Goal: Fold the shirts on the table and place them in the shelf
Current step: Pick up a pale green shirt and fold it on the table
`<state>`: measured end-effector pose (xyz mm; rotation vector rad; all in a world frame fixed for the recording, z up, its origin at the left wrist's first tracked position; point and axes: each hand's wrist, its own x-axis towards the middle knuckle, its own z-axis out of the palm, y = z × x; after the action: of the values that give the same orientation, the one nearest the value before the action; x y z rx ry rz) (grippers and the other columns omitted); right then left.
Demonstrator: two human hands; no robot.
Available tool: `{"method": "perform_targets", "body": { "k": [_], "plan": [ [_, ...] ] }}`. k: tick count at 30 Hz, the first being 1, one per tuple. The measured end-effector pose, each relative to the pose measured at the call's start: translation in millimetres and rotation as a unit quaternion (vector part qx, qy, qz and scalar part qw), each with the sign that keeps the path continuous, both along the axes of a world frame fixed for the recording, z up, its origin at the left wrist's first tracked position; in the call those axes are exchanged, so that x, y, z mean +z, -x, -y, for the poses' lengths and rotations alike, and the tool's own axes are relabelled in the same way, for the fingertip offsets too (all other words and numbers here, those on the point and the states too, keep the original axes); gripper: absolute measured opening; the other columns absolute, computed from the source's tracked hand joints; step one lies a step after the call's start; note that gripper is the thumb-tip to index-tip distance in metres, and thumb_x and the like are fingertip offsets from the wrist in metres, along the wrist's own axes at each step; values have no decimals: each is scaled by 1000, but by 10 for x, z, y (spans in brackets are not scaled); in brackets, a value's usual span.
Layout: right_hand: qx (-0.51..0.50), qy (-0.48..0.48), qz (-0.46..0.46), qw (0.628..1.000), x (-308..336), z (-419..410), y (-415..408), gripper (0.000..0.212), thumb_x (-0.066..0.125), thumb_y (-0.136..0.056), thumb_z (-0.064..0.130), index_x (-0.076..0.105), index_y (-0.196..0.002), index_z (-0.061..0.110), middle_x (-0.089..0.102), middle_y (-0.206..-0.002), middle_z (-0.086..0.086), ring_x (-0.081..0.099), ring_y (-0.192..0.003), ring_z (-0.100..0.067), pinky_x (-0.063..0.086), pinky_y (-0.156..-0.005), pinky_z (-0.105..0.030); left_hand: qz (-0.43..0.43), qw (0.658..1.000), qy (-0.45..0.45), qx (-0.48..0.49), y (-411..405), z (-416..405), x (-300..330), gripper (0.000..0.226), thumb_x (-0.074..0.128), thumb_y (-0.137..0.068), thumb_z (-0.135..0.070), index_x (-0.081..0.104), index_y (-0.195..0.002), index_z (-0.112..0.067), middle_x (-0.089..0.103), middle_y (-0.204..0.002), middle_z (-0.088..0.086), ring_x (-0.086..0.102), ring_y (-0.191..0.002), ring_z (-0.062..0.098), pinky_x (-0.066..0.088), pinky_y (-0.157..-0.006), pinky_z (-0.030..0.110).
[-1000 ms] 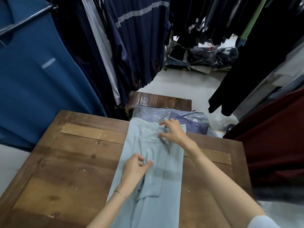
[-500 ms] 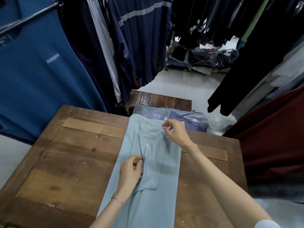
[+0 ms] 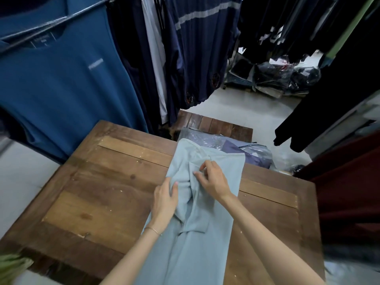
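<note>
Left hand (image 3: 164, 199) shifted up shirt (image 3: 197, 239); both hands, right (image 3: 213, 182) included, pinch fabric; shirt lengthwise, collar far.

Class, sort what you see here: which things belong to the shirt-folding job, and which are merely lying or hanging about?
Part of the job:
- light blue shirt, lying on the wooden table
- left hand, gripping its fabric
- right hand, pinching its fabric

Just about:
- hanging teal shirt
- plastic-wrapped garments behind the table
- dark bagged clothes on the floor

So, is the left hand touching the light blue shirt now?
Touching. The head view shows the left hand gripping a bunched fold of the light blue shirt, its thumb pressed on the fabric.
</note>
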<state>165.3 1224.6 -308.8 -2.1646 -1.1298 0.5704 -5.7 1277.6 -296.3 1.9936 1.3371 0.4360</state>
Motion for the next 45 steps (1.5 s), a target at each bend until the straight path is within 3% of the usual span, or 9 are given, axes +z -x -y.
{"method": "perform_targets", "body": {
  "k": [4,15,20,23,26,30,33,38,45],
  "plan": [
    [-20,-7,12,1000,-27,13,-3,26,60,-90,39,52,-90,14,49,-88,0,51,-87,-23,38,-72,-32,45,993,44,97,207,-299,44,29,49,-97,-15,36,-71,-14,42,-60,4,46,-67,34,19,-60,34],
    [-7,69,28,997,36,-91,-46,9,59,-87,22,52,-87,16,47,-90,0,52,-92,-26,42,-75,-36,112,927,153,325,957,-951,93,19,42,-95,-20,48,-94,-3,46,-83,6,46,-83,25,37,-70,35],
    [-25,97,6,995,221,-279,-55,12,56,-87,20,56,-76,17,62,-78,-4,58,-82,-24,37,-63,-30,304,844,297,326,857,-913,208,24,46,-93,-25,58,-106,-9,63,-102,9,59,-87,22,46,-68,31],
    [-84,46,-162,982,350,-524,115,22,59,-91,26,59,-71,15,70,-77,-12,62,-66,-23,53,-64,-36,343,830,337,280,754,-811,342,32,47,-93,-31,63,-107,-8,68,-102,8,63,-94,24,49,-74,34],
    [-159,19,-417,895,467,-774,286,33,63,-91,34,58,-79,3,67,-75,-15,64,-51,-21,52,-44,-25,365,835,337,236,608,-646,507,27,48,-94,-30,61,-104,-9,67,-102,8,62,-95,22,48,-78,34],
    [-242,-19,-510,825,471,-1068,285,25,71,-84,16,53,-71,4,56,-58,-7,49,-33,-10,36,-35,-17,353,868,312,155,428,-432,634,29,45,-98,-22,58,-114,-2,66,-111,5,59,-105,20,44,-95,36],
    [-263,-14,-479,837,480,-1157,151,20,66,-82,3,54,-67,7,52,-57,-4,45,-35,-7,33,-35,-16,341,889,295,82,298,-246,709,19,42,-100,-15,60,-98,-10,67,-97,-3,59,-97,11,45,-87,26],
    [-222,91,-301,923,495,-1019,-42,29,71,-80,20,48,-65,11,54,-61,-5,50,-44,-13,37,-36,-17,340,896,280,61,182,-82,743,54,49,-87,-46,52,-129,-11,57,-133,5,49,-128,19,34,-112,44],
    [-161,138,-216,953,436,-1045,31,35,75,-76,33,54,-67,7,60,-61,-8,59,-46,-20,51,-44,-26,361,912,191,38,155,22,766,23,41,-90,-31,56,-101,-17,61,-92,-15,54,-93,8,41,-89,22]
  ]
}}
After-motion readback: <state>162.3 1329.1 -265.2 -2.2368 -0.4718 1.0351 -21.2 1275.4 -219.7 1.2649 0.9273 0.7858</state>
